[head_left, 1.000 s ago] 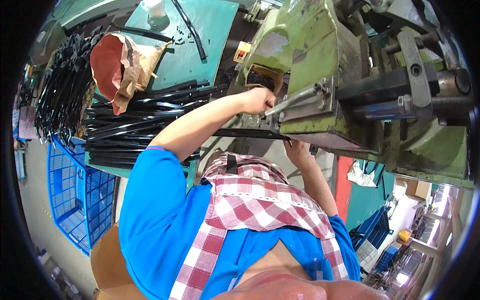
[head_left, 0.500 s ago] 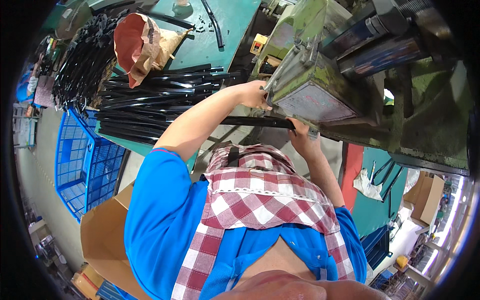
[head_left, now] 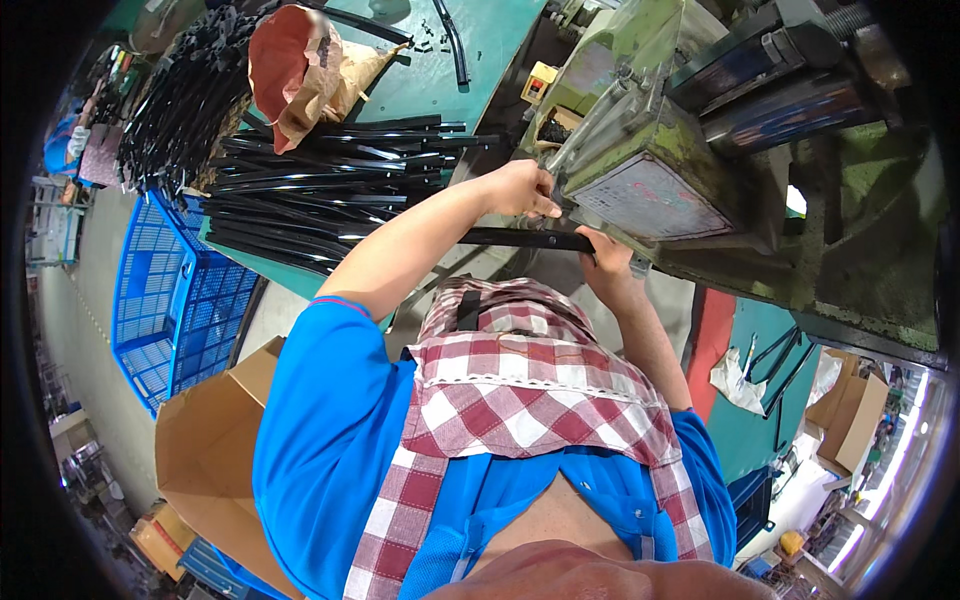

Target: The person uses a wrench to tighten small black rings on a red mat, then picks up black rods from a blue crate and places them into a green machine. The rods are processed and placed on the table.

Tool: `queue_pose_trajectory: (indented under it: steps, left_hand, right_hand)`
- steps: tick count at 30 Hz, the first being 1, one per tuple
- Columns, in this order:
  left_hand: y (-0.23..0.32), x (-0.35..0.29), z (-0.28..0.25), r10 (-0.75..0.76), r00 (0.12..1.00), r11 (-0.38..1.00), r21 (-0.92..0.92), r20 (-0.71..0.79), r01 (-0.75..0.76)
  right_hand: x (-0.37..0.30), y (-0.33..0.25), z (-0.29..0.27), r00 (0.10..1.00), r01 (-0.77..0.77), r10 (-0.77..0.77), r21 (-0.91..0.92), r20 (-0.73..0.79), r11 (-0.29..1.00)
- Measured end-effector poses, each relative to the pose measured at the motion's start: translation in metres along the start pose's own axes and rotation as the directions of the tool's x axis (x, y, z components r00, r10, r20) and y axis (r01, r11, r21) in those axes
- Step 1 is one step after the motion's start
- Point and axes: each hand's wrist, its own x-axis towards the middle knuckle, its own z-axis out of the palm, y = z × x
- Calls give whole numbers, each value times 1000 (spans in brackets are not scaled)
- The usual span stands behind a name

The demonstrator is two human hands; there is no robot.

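A long black strip, like a metal or plastic rail, lies level in front of the checked apron. My right hand is closed around its right end, thumb and fingers wrapped over it. Just above the strip, my left hand is closed in a pinch with its fingertips pointing down and right. Whatever may be between those fingertips is too small to make out. Beside both hands stands the worn green machine, its slanted marked panel to the right of my left hand.
Many black strips are piled on the green table at the left, with a brown paper sack on top. A blue crate and an open cardboard box stand below. A small yellow box sits by the machine.
My left hand has drawn slightly clear of the machine's edge and its pinched fingers now show. My right hand stays on the strip's end. The view has shifted slightly.
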Motion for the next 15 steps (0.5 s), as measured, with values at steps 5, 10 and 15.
queue_pose_trajectory:
  steps: [5,10,15]
  left_hand:
    - [10,-25,1,93,993,995,22,78,-95]
    - [4,1,4,98,981,968,214,169,-133]
    - [-12,9,10,191,977,955,215,91,-206]
  right_hand:
    - [14,-7,-6,998,59,-59,-61,0,996]
    - [22,0,25,991,-84,103,-206,80,975]
    - [20,17,39,990,-65,80,-129,114,989]
